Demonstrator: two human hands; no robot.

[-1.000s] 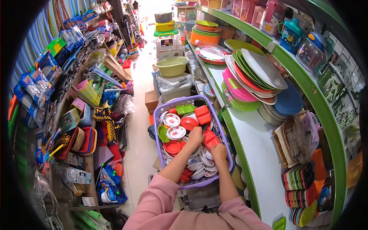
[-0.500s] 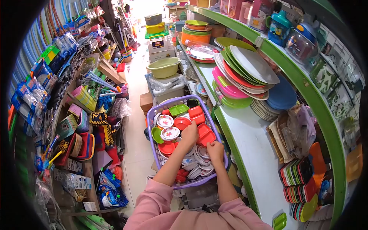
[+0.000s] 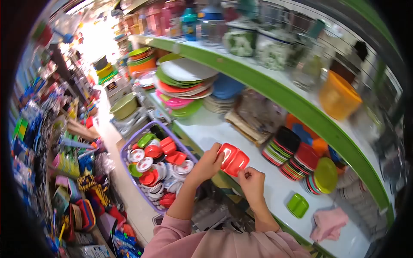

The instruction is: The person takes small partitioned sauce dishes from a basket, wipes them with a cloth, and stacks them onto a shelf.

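Note:
A red two-compartment dish (image 3: 233, 159) is held between both hands above the front edge of the white shelf (image 3: 202, 132). My left hand (image 3: 210, 162) grips its left end, fingers closed. At its lower right corner, my right hand (image 3: 251, 179) pinches the rim. The purple basket (image 3: 127, 165) stands on the floor to the left, filled with small white, red and green dishes. A similar green dish (image 3: 297, 205) lies on the shelf to the right, beside a pink cloth (image 3: 329, 224).
Stacked large plates (image 3: 185, 77) stand at the shelf's far end. Stacks of square dishes (image 3: 282, 145) and round dishes (image 3: 325, 175) sit further right. A green-edged upper shelf (image 3: 241, 74) with jars overhangs them. Packed goods line the aisle's left side.
The view has swung right. Both hands have left the basket and moved over to the shelf with a red dish, and the pink cloth has come into view.

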